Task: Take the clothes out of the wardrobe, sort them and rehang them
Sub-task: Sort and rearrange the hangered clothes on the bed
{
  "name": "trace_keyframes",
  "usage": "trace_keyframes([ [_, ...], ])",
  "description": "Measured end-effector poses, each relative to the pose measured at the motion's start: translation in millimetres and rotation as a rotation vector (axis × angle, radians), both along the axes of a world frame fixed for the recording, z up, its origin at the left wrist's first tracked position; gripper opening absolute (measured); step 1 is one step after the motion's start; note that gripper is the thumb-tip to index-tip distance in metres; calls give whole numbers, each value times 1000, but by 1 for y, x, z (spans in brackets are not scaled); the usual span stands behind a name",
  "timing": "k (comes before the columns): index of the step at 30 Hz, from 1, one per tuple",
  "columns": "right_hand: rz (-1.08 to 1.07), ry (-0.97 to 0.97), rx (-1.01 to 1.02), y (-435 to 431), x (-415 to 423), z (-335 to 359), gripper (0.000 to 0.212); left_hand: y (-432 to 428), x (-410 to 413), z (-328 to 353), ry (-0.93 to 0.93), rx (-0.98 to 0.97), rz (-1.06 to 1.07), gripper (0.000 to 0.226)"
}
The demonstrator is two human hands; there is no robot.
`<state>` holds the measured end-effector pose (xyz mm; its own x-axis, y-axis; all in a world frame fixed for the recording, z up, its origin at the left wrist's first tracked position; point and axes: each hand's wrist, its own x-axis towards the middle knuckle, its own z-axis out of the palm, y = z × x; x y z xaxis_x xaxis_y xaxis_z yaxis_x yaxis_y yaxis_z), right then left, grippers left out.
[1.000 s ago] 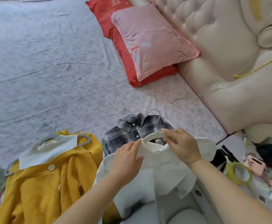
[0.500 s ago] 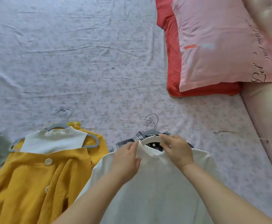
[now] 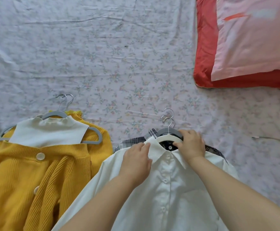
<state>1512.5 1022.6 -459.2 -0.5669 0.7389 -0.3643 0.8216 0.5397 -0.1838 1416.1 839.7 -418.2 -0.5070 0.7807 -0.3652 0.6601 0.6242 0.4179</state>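
Sorting looks well underway: my right hand (image 3: 191,145) grips the white hanger (image 3: 166,138), my left hand (image 3: 136,162) rests flat on the collar of the white shirt (image 3: 169,189), plaid shirt (image 3: 131,142) beneath both, yellow cardigan (image 3: 36,172) left of my left hand. Rehanging everything, I judge, remains.

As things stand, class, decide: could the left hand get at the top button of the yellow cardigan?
Probably yes: the left hand rests on the white shirt, holding nothing, and the top button lies uncovered to its left, nothing between.
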Motion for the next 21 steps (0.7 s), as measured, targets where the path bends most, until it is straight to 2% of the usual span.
trace_keyframes([
  [3, 46, 105, -50, -11, 7, 4, 50, -1, 0, -1, 8, -30, 9, 50],
  [9, 91, 123, -52, -36, 28, 41, 43, 2, -1, 26, 42, -59, -8, 52],
  [21, 238, 215, -71, -122, 21, 182, 42, -73, 2, 172, 149, -12, 45, 53],
])
